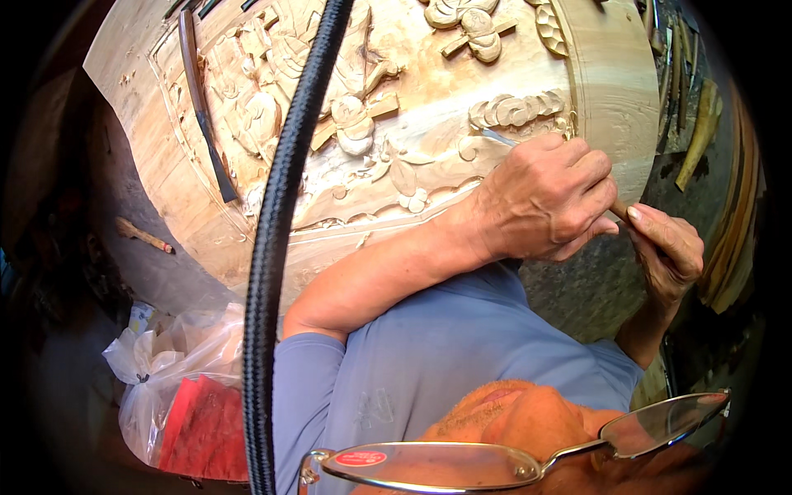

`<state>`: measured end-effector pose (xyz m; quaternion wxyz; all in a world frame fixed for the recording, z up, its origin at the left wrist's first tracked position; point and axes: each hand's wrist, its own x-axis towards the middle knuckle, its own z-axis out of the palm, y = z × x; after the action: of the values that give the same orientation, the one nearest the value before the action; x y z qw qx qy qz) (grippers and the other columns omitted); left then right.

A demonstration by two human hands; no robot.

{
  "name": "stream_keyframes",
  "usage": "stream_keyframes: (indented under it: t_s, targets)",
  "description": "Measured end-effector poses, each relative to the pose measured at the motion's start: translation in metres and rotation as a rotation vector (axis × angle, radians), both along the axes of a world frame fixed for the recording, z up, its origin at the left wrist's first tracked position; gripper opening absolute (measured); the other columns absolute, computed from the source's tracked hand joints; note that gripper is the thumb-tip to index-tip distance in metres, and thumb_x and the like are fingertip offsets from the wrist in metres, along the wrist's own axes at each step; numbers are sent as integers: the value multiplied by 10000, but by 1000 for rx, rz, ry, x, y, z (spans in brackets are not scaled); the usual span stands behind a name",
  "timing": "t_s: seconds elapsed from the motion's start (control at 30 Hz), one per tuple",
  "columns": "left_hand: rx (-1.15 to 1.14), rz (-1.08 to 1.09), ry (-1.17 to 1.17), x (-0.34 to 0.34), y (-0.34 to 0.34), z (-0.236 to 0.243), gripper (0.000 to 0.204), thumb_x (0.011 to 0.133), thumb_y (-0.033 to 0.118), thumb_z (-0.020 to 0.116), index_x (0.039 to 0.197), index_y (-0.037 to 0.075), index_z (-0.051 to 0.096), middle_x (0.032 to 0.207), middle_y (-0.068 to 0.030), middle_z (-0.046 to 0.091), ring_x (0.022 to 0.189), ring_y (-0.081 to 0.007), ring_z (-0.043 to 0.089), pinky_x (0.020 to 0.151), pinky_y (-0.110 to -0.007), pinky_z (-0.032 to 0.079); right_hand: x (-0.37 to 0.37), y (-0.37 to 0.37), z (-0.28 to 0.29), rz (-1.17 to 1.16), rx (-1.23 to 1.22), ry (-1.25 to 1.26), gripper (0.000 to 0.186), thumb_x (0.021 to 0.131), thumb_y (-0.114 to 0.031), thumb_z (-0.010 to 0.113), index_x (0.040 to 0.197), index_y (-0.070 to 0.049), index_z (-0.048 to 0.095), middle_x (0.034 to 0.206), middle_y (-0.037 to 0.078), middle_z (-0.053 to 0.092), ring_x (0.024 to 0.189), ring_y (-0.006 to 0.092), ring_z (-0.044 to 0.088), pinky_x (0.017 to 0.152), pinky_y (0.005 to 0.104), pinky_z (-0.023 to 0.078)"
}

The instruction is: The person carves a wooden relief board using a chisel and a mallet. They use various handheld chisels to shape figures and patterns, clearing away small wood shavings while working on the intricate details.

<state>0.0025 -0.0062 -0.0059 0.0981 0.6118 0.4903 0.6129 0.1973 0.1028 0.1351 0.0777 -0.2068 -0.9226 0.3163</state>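
A large pale wooden panel (615, 99) with raised carving lies before me. My left hand (549, 194) is closed around a carving chisel, resting over the panel's right part. The blade (499, 138) sticks out beyond the fingers towards a carved scalloped strip (516, 110); whether its edge touches the wood I cannot tell. Farther back, the wooden handle (620, 211) comes out of the left fist. My right hand (670, 247) grips the end of that handle between thumb and fingers, just past the panel's near right edge.
A loose dark-handled chisel (198, 107) lies on the panel's left side. A black braided cable (276, 206) crosses the view. Several tools and a wooden mallet-like piece (700, 136) lie at the right. A clear plastic bag (177, 355) with something red sits at lower left.
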Motion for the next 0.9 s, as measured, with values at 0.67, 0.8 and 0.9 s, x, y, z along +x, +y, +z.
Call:
stream_keyframes:
  t_s: [0.67,0.8,0.9]
  targets:
    - [-34,-44,-142,-9,-3,5,357,890,383,853,859,94,646,764,-59,536,630,-268,599,549,-404,482,-40,-24,35,-50,4,-120,281,817,176,810,1092,118,791,959,232,821,896,287,839,778,302,638]
    - [-42,-32,-176,-10,-3,5,353,887,372,859,823,99,646,727,-49,534,609,-263,599,528,-399,476,-41,-24,35,-71,-21,-120,275,826,174,809,1093,113,792,977,225,825,897,277,838,785,298,637]
    - [-82,-26,-189,-9,-3,6,334,881,358,864,808,104,661,719,-47,546,611,-262,607,528,-396,480,-35,-16,29,-59,-40,-112,280,828,174,812,1099,107,794,991,219,828,893,268,837,784,296,637]
